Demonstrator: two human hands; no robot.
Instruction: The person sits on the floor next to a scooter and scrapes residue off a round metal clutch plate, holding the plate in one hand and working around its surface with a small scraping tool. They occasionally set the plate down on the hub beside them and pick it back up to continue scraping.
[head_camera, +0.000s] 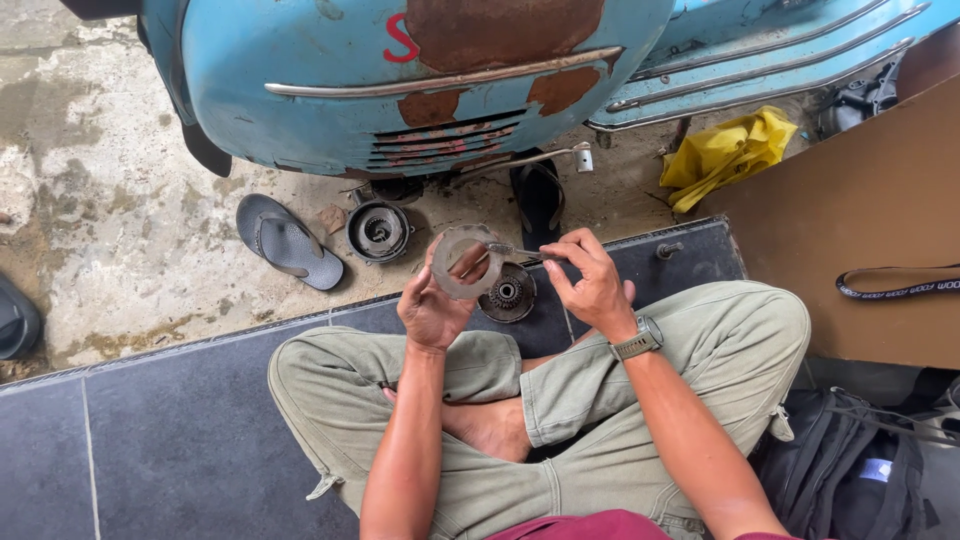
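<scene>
Sitting cross-legged on the dark tiled floor (190, 430), the person has the left hand (432, 305) with fingers clamped around a worn metal ring (466, 262), held up over the floor's far edge. The right hand (590, 280) pinches a small tool (512, 251) against the ring, above a toothed hub (508, 294) lying at that edge beside the rusty blue scooter (400, 80).

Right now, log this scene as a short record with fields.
Setting: person sits cross-legged on dark tiles beside a rusty blue scooter
Left hand: holds a round metal ring plate upright
Right hand: holds a thin metal tool against the plate
Below hands: toothed round part on the tiles
Nearby: round drum part, grey sandal, yellow cloth, black backpack
</scene>
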